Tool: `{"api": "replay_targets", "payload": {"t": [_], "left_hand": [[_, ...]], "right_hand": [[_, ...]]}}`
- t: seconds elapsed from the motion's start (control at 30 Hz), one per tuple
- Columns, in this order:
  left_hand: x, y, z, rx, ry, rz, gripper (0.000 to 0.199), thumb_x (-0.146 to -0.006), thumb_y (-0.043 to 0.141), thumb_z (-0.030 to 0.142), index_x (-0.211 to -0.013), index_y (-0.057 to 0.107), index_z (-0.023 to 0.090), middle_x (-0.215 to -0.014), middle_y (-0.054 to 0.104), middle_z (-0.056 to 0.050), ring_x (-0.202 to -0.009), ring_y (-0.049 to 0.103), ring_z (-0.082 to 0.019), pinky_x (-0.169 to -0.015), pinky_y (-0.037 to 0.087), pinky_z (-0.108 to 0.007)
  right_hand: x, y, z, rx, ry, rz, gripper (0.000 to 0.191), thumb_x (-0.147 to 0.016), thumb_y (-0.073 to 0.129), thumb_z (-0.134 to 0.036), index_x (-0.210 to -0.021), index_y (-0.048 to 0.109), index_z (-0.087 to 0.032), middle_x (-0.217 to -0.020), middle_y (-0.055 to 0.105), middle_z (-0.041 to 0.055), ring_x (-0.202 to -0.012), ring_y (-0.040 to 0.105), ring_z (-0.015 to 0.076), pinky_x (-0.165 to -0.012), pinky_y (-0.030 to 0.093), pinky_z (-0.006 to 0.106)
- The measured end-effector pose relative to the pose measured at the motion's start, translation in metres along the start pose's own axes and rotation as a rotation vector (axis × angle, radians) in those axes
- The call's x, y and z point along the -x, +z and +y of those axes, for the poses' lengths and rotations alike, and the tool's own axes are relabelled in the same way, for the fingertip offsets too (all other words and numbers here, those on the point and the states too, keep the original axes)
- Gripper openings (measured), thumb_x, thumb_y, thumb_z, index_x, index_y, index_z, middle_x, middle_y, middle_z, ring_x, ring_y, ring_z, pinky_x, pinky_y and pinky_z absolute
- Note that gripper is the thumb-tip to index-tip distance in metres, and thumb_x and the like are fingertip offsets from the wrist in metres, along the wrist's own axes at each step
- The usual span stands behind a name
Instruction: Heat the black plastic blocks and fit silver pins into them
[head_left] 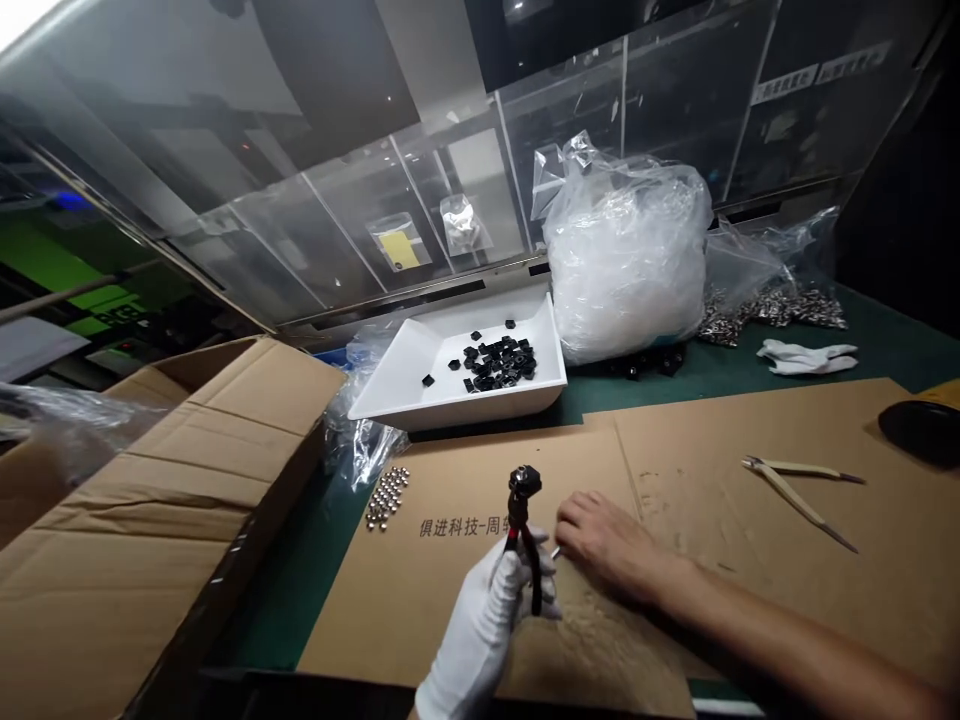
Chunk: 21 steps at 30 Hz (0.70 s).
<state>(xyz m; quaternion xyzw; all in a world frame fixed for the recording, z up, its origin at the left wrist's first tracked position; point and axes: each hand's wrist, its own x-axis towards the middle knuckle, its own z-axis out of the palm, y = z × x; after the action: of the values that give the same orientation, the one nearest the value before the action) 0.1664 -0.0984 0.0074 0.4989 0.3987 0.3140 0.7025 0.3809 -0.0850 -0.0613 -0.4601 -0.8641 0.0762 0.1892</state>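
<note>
Gripping a black hand riveter (523,530) in the gloved left hand (480,630)

The white cotton glove closes around the riveter's handles, holding it upright with its chunky head above the fingers. The bare right hand (607,545) lies on a corrugated cardboard sheet (390,625), just beside the tool. A small silver pin (556,552) pokes from under its fingers, mostly hidden; whether they pinch it is unclear. Loose silver studs (388,497) sit near the sheet's edge.

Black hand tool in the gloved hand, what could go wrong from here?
The bare right hand is close to the head of the black hand tool held in the gloved left hand, so fingers might get pinched. The loose metal studs on the cardboard sheet could also roll away if bumped.
</note>
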Motion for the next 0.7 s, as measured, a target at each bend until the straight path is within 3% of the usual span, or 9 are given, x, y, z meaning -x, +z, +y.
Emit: {"api": "replay_targets", "payload": {"t": [0.13, 0.33, 0.43, 0.57, 0.7], "left_hand": [[-0.005, 0.013, -0.014, 0.252, -0.074, -0.085, 0.063, -0.093, 0.056, 0.069, -0.122, 0.062, 0.013, -0.097, 0.06, -0.01, -0.077, 0.061, -0.019, -0.071, 0.054, -0.036], [-0.019, 0.035, -0.026, 0.256, -0.146, -0.124, 0.075, -0.086, 0.057, 0.077, -0.118, 0.064, 0.01, -0.092, 0.061, -0.01, -0.072, 0.061, -0.018, -0.063, 0.051, -0.032], [-0.026, 0.045, -0.032, 0.25, -0.19, -0.117, 0.075, -0.086, 0.057, 0.078, -0.114, 0.065, 0.009, -0.089, 0.062, -0.01, -0.069, 0.06, -0.017, -0.06, 0.05, -0.031], [-0.037, 0.057, -0.034, 0.175, -0.218, -0.088, 0.066, -0.092, 0.058, 0.069, -0.11, 0.065, 0.006, -0.086, 0.064, -0.011, -0.065, 0.06, -0.015, -0.059, 0.046, -0.028], [-0.042, 0.069, -0.028, 0.133, -0.235, -0.09, 0.06, -0.096, 0.056, 0.065, -0.107, 0.066, 0.006, -0.079, 0.064, -0.008, -0.06, 0.058, -0.014, -0.057, 0.045, -0.026]], "right_hand": [[0.033, -0.027, 0.054, 0.092, 0.111, 0.03, 0.006, -0.1, 0.064, -0.021, -0.096, 0.067, -0.017, -0.102, 0.066, 0.0031, -0.096, 0.062, 0.0208, -0.085, 0.052, 0.039], [0.082, -0.063, 0.133, 0.187, 0.338, 0.172, 0.01, -0.098, 0.061, -0.016, -0.103, 0.07, -0.017, -0.108, 0.067, 0.0065, -0.102, 0.062, 0.0237, -0.088, 0.053, 0.042], [0.101, -0.07, 0.142, 0.18, 0.407, 0.244, 0.022, -0.099, 0.053, -0.014, -0.108, 0.072, -0.019, -0.115, 0.067, 0.0118, -0.11, 0.061, 0.0285, -0.093, 0.051, 0.046], [0.134, -0.079, 0.133, 0.124, 0.446, 0.346, 0.023, -0.099, 0.055, -0.023, -0.115, 0.071, -0.022, -0.127, 0.066, 0.0124, -0.119, 0.06, 0.0302, -0.101, 0.049, 0.047], [0.177, -0.096, 0.123, 0.081, 0.534, 0.509, 0.023, -0.099, 0.057, -0.031, -0.116, 0.07, -0.022, -0.123, 0.068, 0.0122, -0.116, 0.063, 0.031, -0.101, 0.049, 0.05]]}}
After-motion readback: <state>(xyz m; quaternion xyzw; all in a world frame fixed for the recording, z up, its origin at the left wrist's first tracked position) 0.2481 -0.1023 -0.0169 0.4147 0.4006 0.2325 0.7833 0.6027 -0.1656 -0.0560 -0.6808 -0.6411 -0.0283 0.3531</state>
